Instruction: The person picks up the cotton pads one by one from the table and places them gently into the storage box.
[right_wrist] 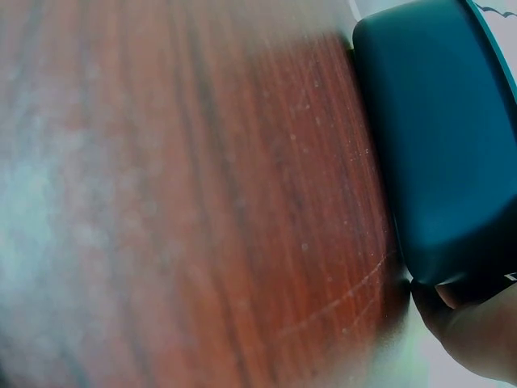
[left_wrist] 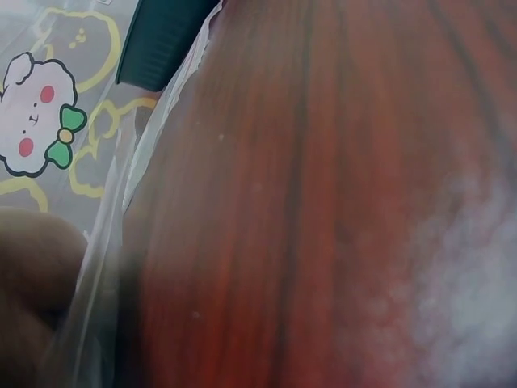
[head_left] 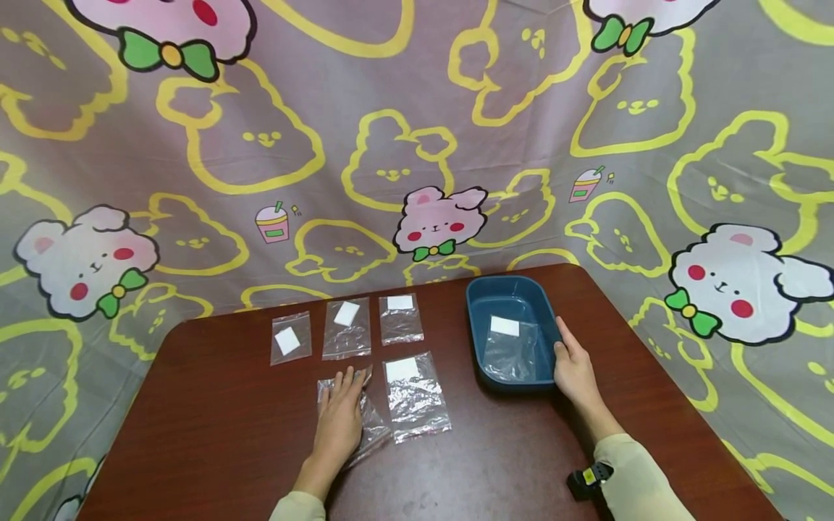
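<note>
Brown table, far-right corner: blue rectangular tray, one clear plastic bag inside, being gripped by right hand; five bags remaining, one beneath straight-fingered left hand.

The person's left hand and right hand are bare. The left sleeve and right sleeve are pale cream. At the right sleeve's end sits 1 small, black, boxy device with a yellow patch.
</note>
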The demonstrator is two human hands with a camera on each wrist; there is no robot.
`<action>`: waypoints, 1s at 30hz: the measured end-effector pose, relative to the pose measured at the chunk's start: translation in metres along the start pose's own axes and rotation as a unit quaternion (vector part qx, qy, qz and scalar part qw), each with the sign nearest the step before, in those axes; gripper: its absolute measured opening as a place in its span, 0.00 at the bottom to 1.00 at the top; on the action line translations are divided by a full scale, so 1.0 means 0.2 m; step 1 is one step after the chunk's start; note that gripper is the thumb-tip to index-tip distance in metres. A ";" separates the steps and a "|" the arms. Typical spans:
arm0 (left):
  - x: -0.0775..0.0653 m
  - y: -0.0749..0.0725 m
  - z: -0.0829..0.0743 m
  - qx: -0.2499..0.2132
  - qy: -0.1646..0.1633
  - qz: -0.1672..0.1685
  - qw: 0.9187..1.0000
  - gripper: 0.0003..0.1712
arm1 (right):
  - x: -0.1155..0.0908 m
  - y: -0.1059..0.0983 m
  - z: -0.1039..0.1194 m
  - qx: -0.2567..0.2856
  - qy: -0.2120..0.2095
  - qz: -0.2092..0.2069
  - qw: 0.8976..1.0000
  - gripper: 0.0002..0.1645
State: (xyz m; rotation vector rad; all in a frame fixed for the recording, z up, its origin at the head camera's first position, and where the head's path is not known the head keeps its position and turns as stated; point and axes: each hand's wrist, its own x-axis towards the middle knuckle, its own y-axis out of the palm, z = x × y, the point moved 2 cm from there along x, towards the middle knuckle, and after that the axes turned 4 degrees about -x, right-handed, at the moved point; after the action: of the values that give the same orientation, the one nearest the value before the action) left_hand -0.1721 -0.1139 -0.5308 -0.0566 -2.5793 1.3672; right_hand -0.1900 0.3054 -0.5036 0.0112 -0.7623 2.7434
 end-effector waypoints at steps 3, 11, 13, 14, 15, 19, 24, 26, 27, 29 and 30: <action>0.00 0.00 0.00 -0.006 0.003 -0.007 1.000 0.26 | 0.00 0.00 0.00 0.001 -0.001 0.001 1.000 0.33; 0.01 -0.02 -0.02 -0.010 0.012 -0.018 1.000 0.27 | -0.01 0.01 0.01 0.009 0.000 0.005 1.000 0.33; 0.01 -0.03 -0.02 -0.010 0.015 -0.020 1.000 0.27 | -0.01 0.00 0.01 0.009 0.002 0.005 1.000 0.33; 0.02 -0.04 -0.03 -0.009 0.017 -0.022 1.000 0.27 | -0.01 0.00 0.01 0.008 0.002 0.005 1.000 0.33; 0.02 -0.05 -0.03 -0.008 0.019 -0.025 0.999 0.27 | -0.01 0.00 0.01 0.009 0.002 0.005 1.000 0.33; 0.03 -0.08 -0.04 -0.003 0.030 -0.037 0.999 0.28 | 0.00 0.00 0.01 0.000 -0.004 -0.002 1.000 0.32; 0.04 -0.13 -0.06 0.002 0.043 -0.055 0.998 0.28 | -0.01 0.00 0.01 -0.002 -0.003 -0.001 1.000 0.32; 0.04 -0.16 -0.07 0.003 0.044 -0.060 0.997 0.27 | -0.01 0.00 0.01 -0.001 -0.002 0.001 1.000 0.32; 0.04 -0.18 -0.07 0.004 0.044 -0.062 0.997 0.27 | -0.01 0.00 0.01 -0.002 -0.003 0.001 1.000 0.32; 0.05 -0.21 -0.08 0.007 0.046 -0.064 0.997 0.27 | -0.01 0.00 0.01 -0.002 -0.004 0.000 1.000 0.32; 0.05 -0.22 -0.09 0.009 0.047 -0.066 0.997 0.27 | -0.01 0.00 0.01 -0.002 -0.005 0.000 1.000 0.32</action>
State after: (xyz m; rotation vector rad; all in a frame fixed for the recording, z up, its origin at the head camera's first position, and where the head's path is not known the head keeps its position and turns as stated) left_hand -0.1753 -0.1233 -0.4825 0.0510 -2.4466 1.3072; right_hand -0.1883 0.3042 -0.5026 0.0251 -0.7698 2.7443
